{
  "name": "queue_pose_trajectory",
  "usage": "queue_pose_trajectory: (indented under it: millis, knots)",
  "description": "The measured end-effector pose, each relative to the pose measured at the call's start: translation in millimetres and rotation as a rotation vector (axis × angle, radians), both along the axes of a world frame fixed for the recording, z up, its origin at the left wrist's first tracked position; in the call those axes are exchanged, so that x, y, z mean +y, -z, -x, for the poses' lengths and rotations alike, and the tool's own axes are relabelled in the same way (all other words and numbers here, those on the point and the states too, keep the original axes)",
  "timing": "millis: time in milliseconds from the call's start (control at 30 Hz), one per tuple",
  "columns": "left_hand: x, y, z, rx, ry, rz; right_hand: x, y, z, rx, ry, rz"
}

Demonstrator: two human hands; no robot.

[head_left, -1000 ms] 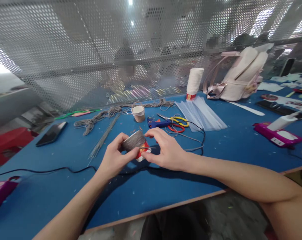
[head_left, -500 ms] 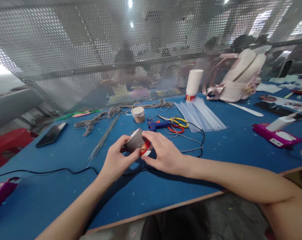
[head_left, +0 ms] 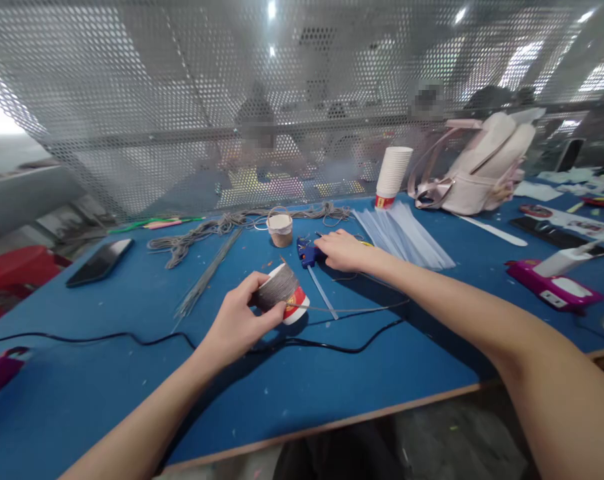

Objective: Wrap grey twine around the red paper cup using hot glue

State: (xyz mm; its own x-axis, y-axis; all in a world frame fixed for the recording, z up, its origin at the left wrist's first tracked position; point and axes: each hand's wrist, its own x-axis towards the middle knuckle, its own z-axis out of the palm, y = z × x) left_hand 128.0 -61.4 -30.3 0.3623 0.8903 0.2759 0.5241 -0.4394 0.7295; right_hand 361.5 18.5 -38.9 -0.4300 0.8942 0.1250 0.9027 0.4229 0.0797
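My left hand is closed around a paper cup, which is tilted. Grey cord wraps much of its side, leaving a red and white band bare. A loose length of that cord runs off to the right from the cup. Farther out, my right hand grips a blue glue gun just above the table. A translucent glue stick juts from the gun toward me. Scissors with yellow handles are mostly hidden behind my right hand.
A small wrapped cup stands beyond the glue gun. Bundled grey cord, thin sticks and a phone lie left. Stacked paper cups, clear glue sticks, a backpack and a purple power strip are right. A black cable crosses the table.
My right hand has left the cup and moved out and right to take hold of the glue gun. The gun has turned, its stick now pointing toward me. My left hand keeps the cup.
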Motion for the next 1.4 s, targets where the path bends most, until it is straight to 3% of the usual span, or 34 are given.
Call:
queue_pose_trajectory:
  millis: [200, 400, 467, 533, 600, 733, 867, 967, 1133, 1400]
  knots:
    - [1.2, 1.2, 1.3, 0.006, 0.027, 0.01, 2.1, 11.1, 2.8, 0.004, 0.002, -0.004]
    - [0.0, -0.3, 1.4, -0.008, 0.061, 0.018, -2.7, -7.3, -5.9, 0.141, 0.159, -0.172]
    - [0.1, -1.2, 1.5, -0.032, 0.057, 0.026, -3.0, -16.8, -13.4, 0.326, 0.211, -0.27]
    - [1.0, -1.5, 1.8, -0.059, 0.046, 0.044, -6.8, -25.1, -19.9, 0.664, 0.235, -0.343]
    - [2.5, -1.0, 2.1, -0.079, 0.035, 0.058, -18.0, -30.0, -22.4, 1.022, 0.194, -0.278]
    - [4.9, 1.1, 1.5, -0.074, 0.02, 0.06, -64.2, -25.2, -12.1, 1.362, 0.044, 0.196]
    - [6.0, 3.6, 0.2, -0.047, -0.021, 0.037, -114.4, -9.4, 1.6, 1.257, 0.061, 0.455]
    - [6.7, 5.8, 0.3, -0.017, -0.067, 0.009, -134.7, -0.2, 4.9, 1.189, 0.087, 0.467]
    - [7.1, 8.5, 0.5, 0.023, -0.085, -0.01, -140.6, 3.9, 6.9, 1.064, 0.005, 0.308]
    - [4.9, 9.4, -2.4, 0.068, -0.092, -0.064, -140.1, 7.6, 12.5, 0.953, -0.027, 0.253]
